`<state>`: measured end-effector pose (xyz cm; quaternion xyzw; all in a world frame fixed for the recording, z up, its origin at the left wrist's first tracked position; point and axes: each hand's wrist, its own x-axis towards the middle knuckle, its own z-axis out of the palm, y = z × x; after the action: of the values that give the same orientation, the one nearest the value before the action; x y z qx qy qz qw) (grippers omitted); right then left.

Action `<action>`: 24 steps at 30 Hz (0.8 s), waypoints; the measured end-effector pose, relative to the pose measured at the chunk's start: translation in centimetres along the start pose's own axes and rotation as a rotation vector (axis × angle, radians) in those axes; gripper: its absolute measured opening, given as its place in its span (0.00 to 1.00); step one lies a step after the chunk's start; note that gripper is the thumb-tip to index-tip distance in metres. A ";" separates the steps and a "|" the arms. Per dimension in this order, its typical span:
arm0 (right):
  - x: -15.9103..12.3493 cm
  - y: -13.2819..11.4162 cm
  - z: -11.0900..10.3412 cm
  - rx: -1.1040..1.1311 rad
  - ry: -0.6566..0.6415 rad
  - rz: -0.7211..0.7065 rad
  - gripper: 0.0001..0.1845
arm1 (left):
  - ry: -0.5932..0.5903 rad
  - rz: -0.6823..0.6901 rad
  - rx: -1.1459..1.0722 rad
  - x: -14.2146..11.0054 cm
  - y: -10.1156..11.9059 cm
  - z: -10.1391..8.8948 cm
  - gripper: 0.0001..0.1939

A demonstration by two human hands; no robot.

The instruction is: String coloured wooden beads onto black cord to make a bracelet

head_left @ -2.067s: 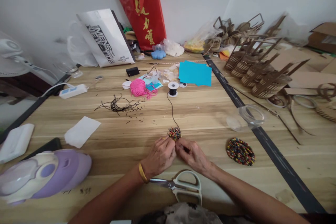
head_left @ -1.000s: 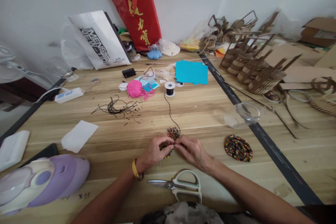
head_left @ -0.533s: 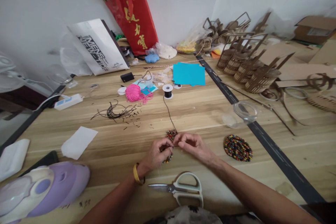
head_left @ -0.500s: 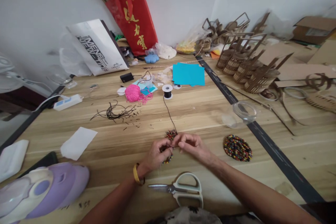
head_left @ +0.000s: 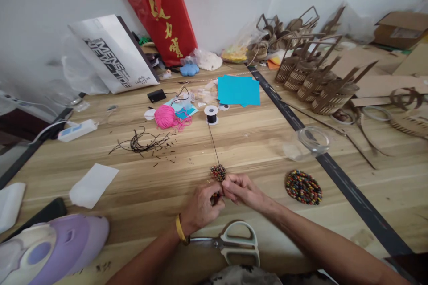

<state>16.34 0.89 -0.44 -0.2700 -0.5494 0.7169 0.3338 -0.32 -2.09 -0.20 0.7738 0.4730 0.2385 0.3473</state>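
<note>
Beaded cluster between two closed hands, fed by a straight black cord

The cluster of multicoloured beads (head_left: 217,172) lies on the wooden table (head_left: 180,187), just beyond the fingertips of both hands. Bare wood flanks it on either side. From it the black cord (head_left: 214,142) runs straight away to its upright spool (head_left: 211,115), leaving open wood left and right of the line. Close on the near side are the scissors (head_left: 240,244), handles towards the right. Farther off to the right, past a bare stretch, the coiled bead string (head_left: 303,187) lies just short of the dark strip (head_left: 347,205) that crosses the table. Out to the left are the white paper (head_left: 94,185), the heap of loose black cords (head_left: 140,141) and, at the near corner, the purple device (head_left: 73,240).

The purple device is cut off by the frame, and the red bag (head_left: 163,18) at the back is cut off at the top. The scissors' tip disappears at the left wrist; contact there cannot be told. The cord's course past the cluster is hidden.

The left hand (head_left: 202,205) is curled, thumb and fingers closed round a few beads (head_left: 216,197), mostly covered. The right hand (head_left: 243,190) meets it, thumb and forefinger pressed together; whatever sits between them is too small to make out.
</note>
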 end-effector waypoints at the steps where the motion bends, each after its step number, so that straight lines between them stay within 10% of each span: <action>1: 0.0 -0.2 0.0 0.004 -0.010 0.017 0.25 | -0.005 0.008 0.014 0.0 0.0 0.0 0.10; 12: 0.0 -0.4 -1.7 0.105 0.010 0.044 0.21 | -0.065 -0.118 -0.253 0.2 -0.6 -0.8 0.04; 24: -0.8 -0.8 -2.7 -0.747 0.479 -0.399 0.07 | -0.087 -0.331 -1.043 0.3 -2.0 -1.4 0.14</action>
<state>19.01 2.09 -0.29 -0.4180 -0.7181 0.3102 0.4620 -2.35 -0.75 -0.80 0.4236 0.3928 0.3513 0.7368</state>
